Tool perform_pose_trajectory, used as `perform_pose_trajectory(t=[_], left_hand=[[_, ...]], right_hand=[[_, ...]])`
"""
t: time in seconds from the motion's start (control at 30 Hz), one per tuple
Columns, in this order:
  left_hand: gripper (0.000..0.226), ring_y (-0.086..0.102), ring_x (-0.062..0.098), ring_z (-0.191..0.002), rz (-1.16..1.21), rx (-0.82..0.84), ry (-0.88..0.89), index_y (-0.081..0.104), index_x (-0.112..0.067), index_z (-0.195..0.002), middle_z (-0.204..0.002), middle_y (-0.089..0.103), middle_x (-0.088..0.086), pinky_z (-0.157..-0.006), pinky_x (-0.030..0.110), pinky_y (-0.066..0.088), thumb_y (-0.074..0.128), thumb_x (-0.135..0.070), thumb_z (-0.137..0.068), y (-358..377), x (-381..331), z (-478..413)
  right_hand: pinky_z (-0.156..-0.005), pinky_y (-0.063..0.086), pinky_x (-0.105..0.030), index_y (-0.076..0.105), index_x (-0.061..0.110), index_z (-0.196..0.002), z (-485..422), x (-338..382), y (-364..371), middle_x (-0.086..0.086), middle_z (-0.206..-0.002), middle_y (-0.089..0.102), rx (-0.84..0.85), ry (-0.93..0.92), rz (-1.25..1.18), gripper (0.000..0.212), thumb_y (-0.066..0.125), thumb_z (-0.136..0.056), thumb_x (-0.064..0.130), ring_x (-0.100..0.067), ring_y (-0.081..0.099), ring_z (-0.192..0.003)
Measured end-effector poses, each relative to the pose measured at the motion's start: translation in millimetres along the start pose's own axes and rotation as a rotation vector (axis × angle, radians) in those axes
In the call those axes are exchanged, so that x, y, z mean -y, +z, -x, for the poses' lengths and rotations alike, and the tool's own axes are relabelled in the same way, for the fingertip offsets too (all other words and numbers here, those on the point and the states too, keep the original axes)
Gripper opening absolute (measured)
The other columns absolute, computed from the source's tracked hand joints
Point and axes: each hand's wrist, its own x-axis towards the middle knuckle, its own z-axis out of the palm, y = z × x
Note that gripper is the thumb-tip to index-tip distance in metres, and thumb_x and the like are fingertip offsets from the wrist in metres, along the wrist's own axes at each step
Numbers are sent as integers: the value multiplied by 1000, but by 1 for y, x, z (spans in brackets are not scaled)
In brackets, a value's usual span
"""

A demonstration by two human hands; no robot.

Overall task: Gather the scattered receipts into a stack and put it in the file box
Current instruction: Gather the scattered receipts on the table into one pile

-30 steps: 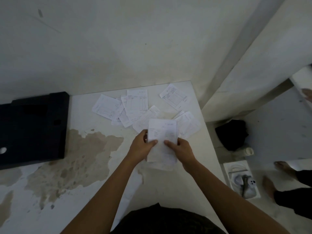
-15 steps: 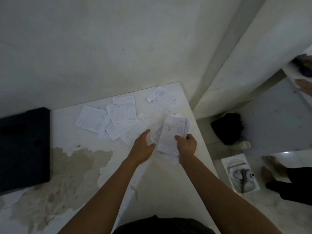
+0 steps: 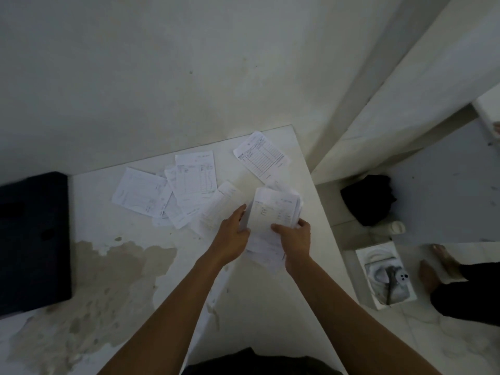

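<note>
A bundle of white receipts [image 3: 273, 212] is held above the right side of the white table [image 3: 270, 307]. My right hand [image 3: 293, 238] grips its lower right edge, thumb on top. My left hand [image 3: 232, 236] holds the bundle's left edge with its fingers. Several loose receipts [image 3: 189, 185] lie overlapping on the table to the left of the bundle, and one printed receipt [image 3: 261, 156] lies alone near the far right corner. The black file box [image 3: 32, 239] stands at the table's left edge, partly cut off by the frame.
A brown stain [image 3: 108, 280] spreads over the table's near left. The wall runs right behind the table. On the floor to the right are a black bag [image 3: 368, 198], a white box of items [image 3: 384, 274] and another person's feet [image 3: 438, 263].
My left hand came back onto the bundle's left edge after letting go half a second ago. The bundle shifted right from the table's middle. The view has swung right, cutting off more of the file box.
</note>
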Motion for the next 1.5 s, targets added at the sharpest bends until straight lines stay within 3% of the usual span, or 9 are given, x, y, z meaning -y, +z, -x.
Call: perform_pose_trajectory(t=[0.2,0.43,0.6,0.7,0.9,1.1,1.2,1.27,1.5], left_hand=[[71,35,21,-139,33,-51,-20,17,-20,-153,-154,33,3,-106,31,31,57,-22,-95,2,6,4],[73,15,23,-147,-271,-243,-67,11,-24,-153,-161,15,-1,-115,50,22,53,-23,-94,-30,31,23],[78,-8,15,-150,-544,-30,-109,1,-24,-155,-162,-15,-8,-115,53,18,50,-30,-94,-39,50,30],[79,-14,14,-149,-541,18,-119,-2,-25,-154,-161,-22,-9,-117,52,14,50,-32,-95,-39,53,27],[84,-19,13,-147,-568,54,-107,-11,-28,-153,-156,-32,-12,-118,50,8,50,-34,-95,-39,59,27],[84,-20,14,-147,-552,71,-118,-12,-27,-153,-156,-32,-11,-118,50,6,50,-34,-95,-39,56,27],[84,-20,13,-147,-537,73,-123,-11,-27,-153,-158,-29,-10,-118,50,5,49,-34,-96,-40,55,27],[83,-19,13,-147,-529,70,-116,-9,-26,-153,-158,-28,-11,-118,49,5,49,-35,-95,-40,56,27],[80,-17,11,-147,-485,72,-98,-6,-29,-153,-158,-26,-13,-118,49,5,49,-32,-95,-44,59,27]], right_hand=[[-81,60,-39,67,14,-98,-2,5,-15,-14,-106,73,126,-76,130,17,75,-82,12,-30,70,-95],[-80,57,-42,70,-2,-106,-38,77,3,-14,-99,70,227,-429,676,43,74,-85,35,-31,67,-90],[-115,32,-48,58,-1,-131,-74,107,40,-18,-148,46,230,-633,934,63,73,-85,39,-34,42,-137],[-119,23,-47,53,7,-139,-89,104,53,-11,-161,27,182,-626,1026,67,72,-85,42,-30,23,-149],[-107,39,-39,61,2,-120,-94,100,61,-15,-139,44,154,-604,953,56,82,-76,28,-33,52,-122],[-103,36,-37,64,5,-115,-97,97,61,-14,-143,42,88,-672,990,48,82,-75,25,-31,45,-126],[-69,44,-23,59,8,-86,-97,106,62,-12,-108,58,127,-621,901,30,84,-71,16,-23,55,-88],[-50,33,-21,48,15,-70,-99,112,62,-3,-80,54,134,-595,884,34,82,-71,14,-23,53,-75],[-51,32,-24,42,20,-75,-100,114,65,3,-76,49,190,-556,813,35,77,-76,14,-20,51,-74]])
